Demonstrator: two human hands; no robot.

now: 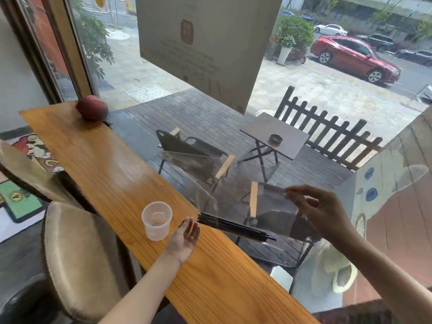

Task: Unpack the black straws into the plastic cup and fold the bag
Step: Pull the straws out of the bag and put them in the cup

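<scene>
Head view shows the person's right hand (321, 208) raised over the window side of the table, its grip pinching the upper edge of a clear, nearly invisible plastic bag (268, 216) between thumb and fingertips. That transparent bag hangs tilted from this pinch, its lower end sloping down toward the left. A bundle of thin black straws (236, 226) lies inside along the bag's lower edge, slanting from beside the left hand down to the right, where the tips poke past the table's far edge.

The left hand (187, 235) is held palm up just above the table, fingers straight and loosely spread, holding nothing; its fingertips sit right beside the upper-left ends of the straws, and whether they touch cannot be told.

Just left of that hand stands a small translucent plastic cup (156, 219), upright on the wood with its mouth open. It is apart from the straws, with the left hand between them.

The long, narrow orange-brown wooden table (98, 155) runs diagonally along a large window. At its far corner rests a dark red round ball (92, 111) against the window frame. A beige upholstered stool (77, 258) stands close to the table's near side, below the cup. Through the glass appear a folding outdoor table (274, 134), dark chairs and a black picket fence (327, 132).
</scene>
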